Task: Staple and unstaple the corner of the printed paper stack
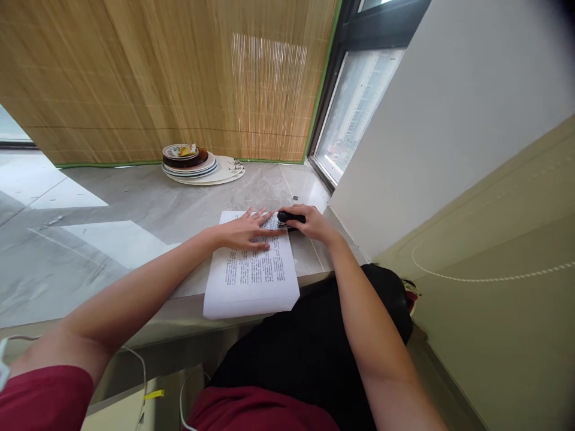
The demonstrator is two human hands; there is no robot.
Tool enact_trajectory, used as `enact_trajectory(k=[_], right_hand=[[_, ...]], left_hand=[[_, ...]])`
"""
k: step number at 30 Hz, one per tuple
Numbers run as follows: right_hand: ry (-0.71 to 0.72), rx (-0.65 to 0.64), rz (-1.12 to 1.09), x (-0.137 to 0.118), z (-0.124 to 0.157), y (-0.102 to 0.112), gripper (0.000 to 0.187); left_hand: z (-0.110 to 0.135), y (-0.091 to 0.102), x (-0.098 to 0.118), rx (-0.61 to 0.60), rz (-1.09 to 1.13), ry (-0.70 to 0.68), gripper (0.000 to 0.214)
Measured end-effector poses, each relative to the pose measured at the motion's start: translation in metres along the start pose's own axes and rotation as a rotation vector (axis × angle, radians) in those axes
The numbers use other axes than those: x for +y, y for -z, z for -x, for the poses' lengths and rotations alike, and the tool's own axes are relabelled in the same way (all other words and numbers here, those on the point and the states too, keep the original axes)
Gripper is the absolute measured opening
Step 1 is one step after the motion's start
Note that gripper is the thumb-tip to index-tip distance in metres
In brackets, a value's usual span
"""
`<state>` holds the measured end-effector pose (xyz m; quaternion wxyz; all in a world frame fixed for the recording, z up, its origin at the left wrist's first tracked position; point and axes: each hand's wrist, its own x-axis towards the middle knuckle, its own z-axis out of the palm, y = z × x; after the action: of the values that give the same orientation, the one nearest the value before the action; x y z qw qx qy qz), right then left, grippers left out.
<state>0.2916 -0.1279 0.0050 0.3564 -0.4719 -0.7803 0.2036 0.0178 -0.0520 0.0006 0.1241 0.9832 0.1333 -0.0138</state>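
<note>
Two hands are on the work. Your left hand (pixel 246 232) lies flat, fingers spread, pressing the white printed stack of paper sheets (pixel 251 269) down on the grey marble-patterned sill (pixel 135 203). The stack sits at the sill's near edge, its lower end hanging over. Your right hand (pixel 309 222) is closed around a small black stapler (pixel 290 219) set at the stack's far right corner. Whether a staple is already in I cannot tell; judging by the grip, fastening that corner is under way. A pile of ceramic plates (pixel 202 164) stands well apart by the bamboo blind (pixel 179 78).
</note>
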Motion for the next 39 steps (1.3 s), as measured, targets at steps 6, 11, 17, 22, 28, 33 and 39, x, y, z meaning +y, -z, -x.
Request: enact_trajectory(k=[6, 11, 17, 22, 28, 33, 39], right_hand=[[-0.003, 0.029, 0.055, -0.005, -0.003, -0.008, 0.044], [-0.041, 0.057, 0.105, -0.004, -0.004, -0.009, 0.042], [-0.005, 0.012, 0.125, -0.006, -0.004, -0.010, 0.043], [0.000, -0.019, 0.184, -0.008, -0.005, -0.015, 0.045], [0.001, -0.026, 0.207, -0.006, -0.007, -0.017, 0.045], [-0.028, -0.030, 0.250, -0.009, -0.006, -0.019, 0.043], [-0.052, -0.047, 0.334, -0.013, -0.007, -0.021, 0.043]], left_hand=[[-0.001, 0.003, 0.004, 0.023, -0.014, 0.019, 0.067], [0.008, 0.010, 0.002, 0.001, 0.006, -0.005, 0.066], [0.002, 0.000, 0.000, -0.016, 0.031, 0.024, 0.064], [-0.001, 0.002, 0.005, -0.014, 0.033, 0.033, 0.065], [-0.001, 0.004, 0.007, -0.031, 0.025, 0.032, 0.065], [-0.001, 0.004, 0.008, -0.038, 0.040, 0.047, 0.065], [-0.001, 0.003, 0.008, -0.015, 0.065, 0.035, 0.066]])
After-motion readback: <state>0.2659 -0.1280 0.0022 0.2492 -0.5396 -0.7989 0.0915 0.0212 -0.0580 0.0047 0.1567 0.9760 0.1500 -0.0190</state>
